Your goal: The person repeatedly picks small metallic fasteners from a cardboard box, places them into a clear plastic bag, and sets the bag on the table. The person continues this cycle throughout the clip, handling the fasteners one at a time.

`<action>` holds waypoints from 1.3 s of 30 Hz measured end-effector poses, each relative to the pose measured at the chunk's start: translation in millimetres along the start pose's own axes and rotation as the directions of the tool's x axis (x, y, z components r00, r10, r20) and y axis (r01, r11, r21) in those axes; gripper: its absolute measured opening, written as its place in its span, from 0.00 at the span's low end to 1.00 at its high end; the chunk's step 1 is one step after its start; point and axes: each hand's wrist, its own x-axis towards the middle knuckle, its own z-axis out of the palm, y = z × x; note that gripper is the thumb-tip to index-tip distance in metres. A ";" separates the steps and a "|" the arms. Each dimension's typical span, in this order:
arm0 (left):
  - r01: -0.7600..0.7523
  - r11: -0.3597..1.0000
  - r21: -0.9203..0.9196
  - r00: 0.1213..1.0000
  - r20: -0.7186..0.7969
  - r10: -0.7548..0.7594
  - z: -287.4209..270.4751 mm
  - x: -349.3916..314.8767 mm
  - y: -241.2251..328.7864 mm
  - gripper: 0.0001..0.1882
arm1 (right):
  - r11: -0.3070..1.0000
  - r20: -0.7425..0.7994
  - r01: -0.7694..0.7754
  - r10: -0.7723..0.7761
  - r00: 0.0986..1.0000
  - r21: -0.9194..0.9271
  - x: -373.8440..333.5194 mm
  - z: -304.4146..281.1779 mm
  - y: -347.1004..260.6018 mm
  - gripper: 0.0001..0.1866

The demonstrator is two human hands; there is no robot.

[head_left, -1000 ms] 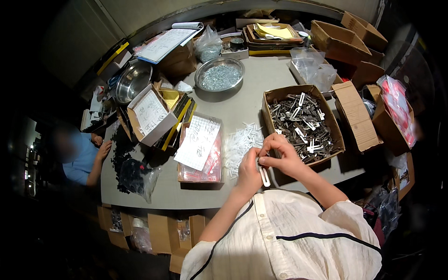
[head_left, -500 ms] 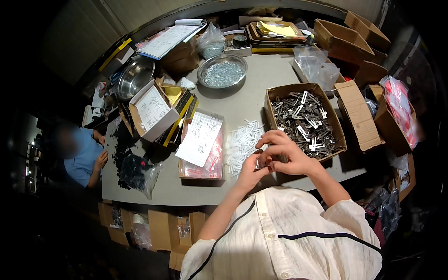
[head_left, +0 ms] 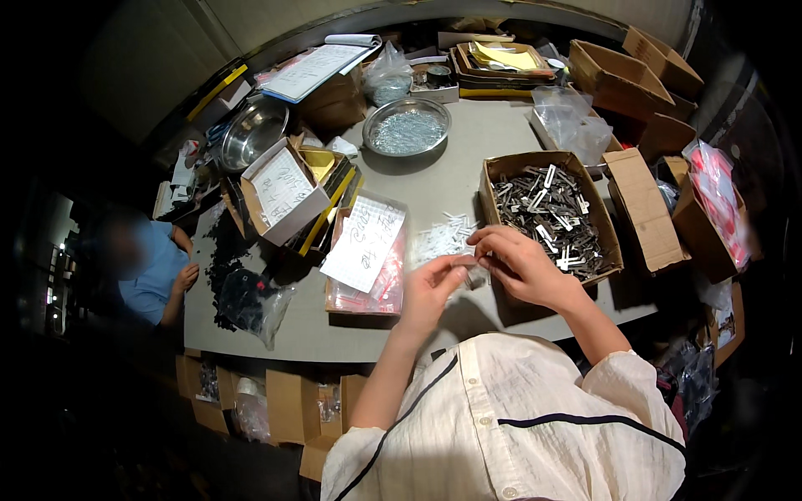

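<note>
My left hand (head_left: pixel 428 294) and my right hand (head_left: pixel 525 269) meet fingertip to fingertip over the near part of the table. Both are closed in a pinch, and a small piece between them is too small to make out. Just beyond the fingers lies a loose pile of short white strips (head_left: pixel 444 236), partly hidden by my hands. Close to my right hand stands an open cardboard box (head_left: pixel 489 194) filled with dark, slotted metal pieces (head_left: pixel 535 190), several white ones among them. Left of the pile, a box of red-and-white bagged items (head_left: pixel 386 288) carries a handwritten sheet (head_left: pixel 361 242).
A steel bowl of small shiny pieces (head_left: pixel 407 134) stands farther back on the table (head_left: pixel 468 125). Stacked boxes (head_left: pixel 288 209), black loose parts (head_left: pixel 224 284) and a plastic bag (head_left: pixel 267 313) fill the left. Cartons (head_left: pixel 643 209) line the right. A person in blue (head_left: pixel 154 267) sits at far left.
My hands have drawn slightly apart, from cupped together to fingertips meeting. My left hand has moved leftward and away from my body. The whole view has shifted slightly.
</note>
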 end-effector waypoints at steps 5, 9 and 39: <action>-0.191 0.981 0.033 0.965 -0.174 0.194 -8.0 -6.6 3.6 0.09 | 0.975 -0.011 -0.202 0.204 0.979 0.096 3.5 6.6 -7.3 0.07; -0.181 0.977 0.113 0.954 -0.220 0.202 -8.8 -13.5 7.5 0.07 | 0.962 0.030 -0.207 0.205 0.978 0.178 5.1 17.2 -7.9 0.09; -0.052 0.967 -0.250 0.687 -0.711 -0.147 -168.8 -148.4 -63.5 0.09 | 0.992 0.315 -0.055 0.015 0.949 0.118 70.7 179.8 -6.7 0.09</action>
